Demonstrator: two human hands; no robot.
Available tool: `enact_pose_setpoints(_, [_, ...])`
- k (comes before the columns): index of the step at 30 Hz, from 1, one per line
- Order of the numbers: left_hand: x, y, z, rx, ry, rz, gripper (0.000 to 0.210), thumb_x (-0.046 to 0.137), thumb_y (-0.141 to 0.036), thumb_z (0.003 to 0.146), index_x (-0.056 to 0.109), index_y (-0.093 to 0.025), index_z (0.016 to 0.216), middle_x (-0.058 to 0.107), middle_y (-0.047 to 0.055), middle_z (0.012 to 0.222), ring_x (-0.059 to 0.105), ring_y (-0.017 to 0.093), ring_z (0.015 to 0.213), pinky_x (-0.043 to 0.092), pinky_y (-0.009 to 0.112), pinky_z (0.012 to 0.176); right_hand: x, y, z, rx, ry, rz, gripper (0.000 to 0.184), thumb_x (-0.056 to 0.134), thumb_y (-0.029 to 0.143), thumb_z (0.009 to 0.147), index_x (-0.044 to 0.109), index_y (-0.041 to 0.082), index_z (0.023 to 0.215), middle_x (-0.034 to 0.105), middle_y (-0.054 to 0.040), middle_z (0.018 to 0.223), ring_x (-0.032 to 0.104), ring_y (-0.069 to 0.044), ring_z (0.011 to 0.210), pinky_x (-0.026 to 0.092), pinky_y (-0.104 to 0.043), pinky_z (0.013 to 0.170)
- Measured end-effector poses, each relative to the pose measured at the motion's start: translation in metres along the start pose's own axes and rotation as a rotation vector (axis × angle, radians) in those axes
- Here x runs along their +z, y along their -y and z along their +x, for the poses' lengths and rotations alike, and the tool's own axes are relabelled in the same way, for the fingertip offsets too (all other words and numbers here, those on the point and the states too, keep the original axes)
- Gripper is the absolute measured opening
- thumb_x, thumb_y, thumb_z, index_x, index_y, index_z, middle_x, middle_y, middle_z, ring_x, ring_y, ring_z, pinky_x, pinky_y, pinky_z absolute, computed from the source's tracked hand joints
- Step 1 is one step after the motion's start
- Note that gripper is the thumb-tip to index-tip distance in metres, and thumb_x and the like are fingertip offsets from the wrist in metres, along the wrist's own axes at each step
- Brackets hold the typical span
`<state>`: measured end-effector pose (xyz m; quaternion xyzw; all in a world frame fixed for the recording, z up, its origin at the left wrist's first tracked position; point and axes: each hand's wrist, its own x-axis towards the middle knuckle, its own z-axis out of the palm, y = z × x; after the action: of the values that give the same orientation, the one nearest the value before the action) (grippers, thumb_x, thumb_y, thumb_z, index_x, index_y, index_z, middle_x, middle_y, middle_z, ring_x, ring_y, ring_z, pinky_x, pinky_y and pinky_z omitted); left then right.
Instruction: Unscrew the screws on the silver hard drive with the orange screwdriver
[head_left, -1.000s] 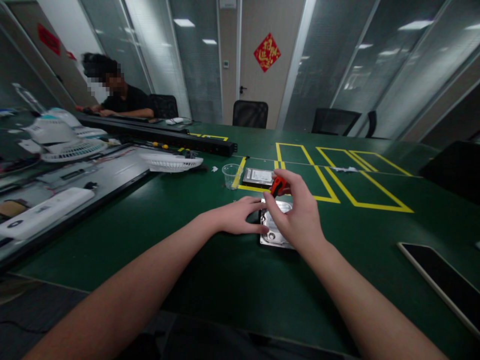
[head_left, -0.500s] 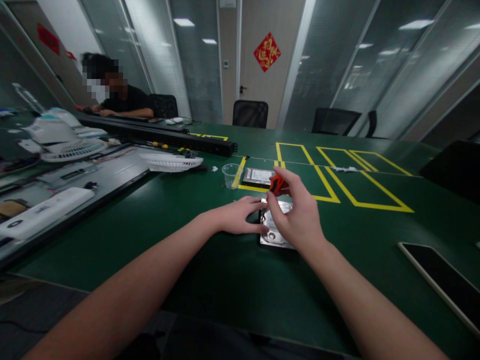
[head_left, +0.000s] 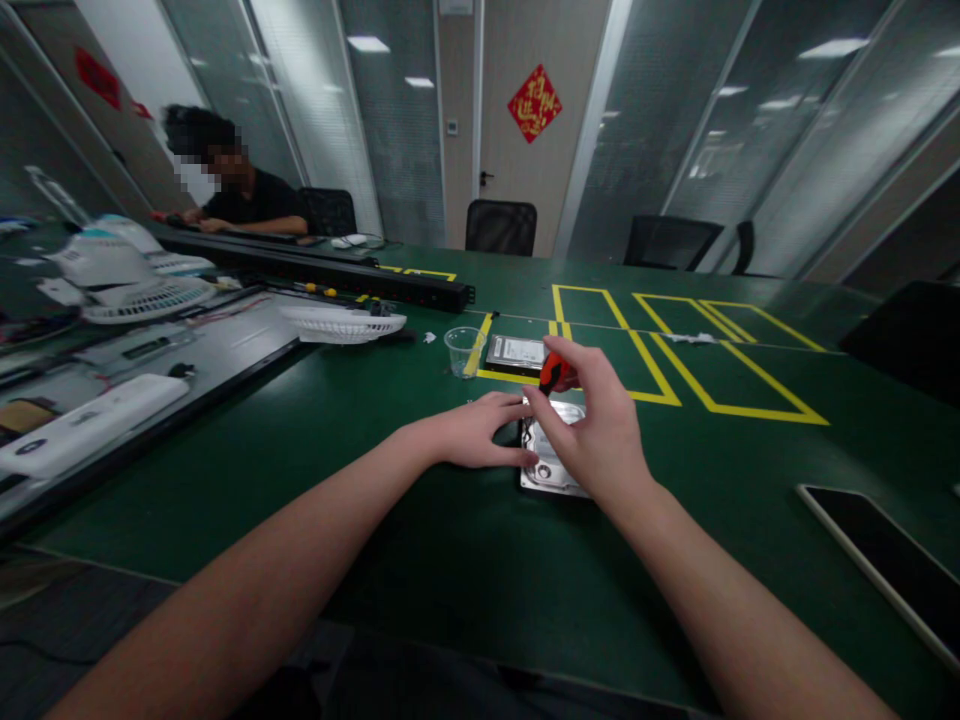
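My right hand pinches the red-and-black screwdriver between thumb and fingers, right of frame centre; its tip is hidden. The hard drive lies flat directly below. My left hand, thumb and forefinger spread, contacts the drive's left side. A clear cup stands near centre.

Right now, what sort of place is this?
Likely an office meeting room doubling as a workshop, judging by the glass partition, black chair and silver hard drive.
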<state>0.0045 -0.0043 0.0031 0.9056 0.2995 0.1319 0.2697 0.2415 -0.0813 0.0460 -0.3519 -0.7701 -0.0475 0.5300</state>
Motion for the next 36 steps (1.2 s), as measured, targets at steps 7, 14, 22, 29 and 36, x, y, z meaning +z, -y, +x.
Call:
enact_pose_setpoints(7, [0.0004,-0.0015,0.0016,-0.021,-0.002,0.017,0.098,0.088,-0.088,0.113,0.068,-0.028,0.189,0.056,0.022,0.206,0.052,0.053,0.192,0.045,0.074,0.158,0.0005,0.0006,0.0,0.0,-0.006,-0.007,0.055,0.075,0.018,0.118,0.074,0.033,0.171,0.085,-0.0104,0.138,0.084,-0.031,0.114,0.078,-0.052,0.101])
enact_pose_setpoints(14, [0.0002,-0.0005,0.0008,-0.031,0.001,0.019,0.104,0.087,-0.089,0.113,0.064,-0.026,0.192,0.053,0.024,0.207,0.048,0.053,0.195,0.042,0.073,0.161,0.0008,0.0017,-0.0009,0.006,0.007,0.039,0.062,0.067,0.017,0.12,0.069,0.031,0.18,0.088,-0.0142,0.152,0.088,-0.034,0.129,0.08,-0.057,0.115])
enact_pose_setpoints(22, [0.0013,0.002,0.0013,0.018,-0.008,0.011,0.099,0.089,-0.086,0.114,0.065,-0.031,0.193,0.056,0.021,0.206,0.051,0.053,0.193,0.044,0.076,0.159,0.0012,-0.0008,-0.0031,0.05,0.034,0.052,0.068,0.073,0.018,0.114,0.066,0.031,0.18,0.088,-0.0156,0.158,0.091,-0.036,0.128,0.08,-0.063,0.118])
enact_pose_setpoints(29, [-0.0004,-0.003,0.0016,0.011,-0.005,0.003,0.097,0.09,-0.083,0.114,0.066,-0.029,0.191,0.056,0.022,0.206,0.052,0.054,0.192,0.043,0.076,0.159,0.0015,-0.0014,-0.0002,-0.004,-0.013,0.002,0.057,0.077,0.02,0.117,0.074,0.033,0.172,0.086,-0.0123,0.146,0.087,-0.034,0.127,0.08,-0.056,0.108])
enact_pose_setpoints(36, [0.0003,0.0018,0.0005,0.012,0.001,0.012,0.1,0.085,-0.09,0.114,0.066,-0.029,0.191,0.057,0.021,0.205,0.05,0.052,0.193,0.043,0.074,0.159,0.0017,0.0008,-0.0001,-0.008,-0.008,0.014,0.058,0.073,0.015,0.118,0.073,0.032,0.174,0.089,-0.0128,0.148,0.088,-0.035,0.131,0.08,-0.057,0.112])
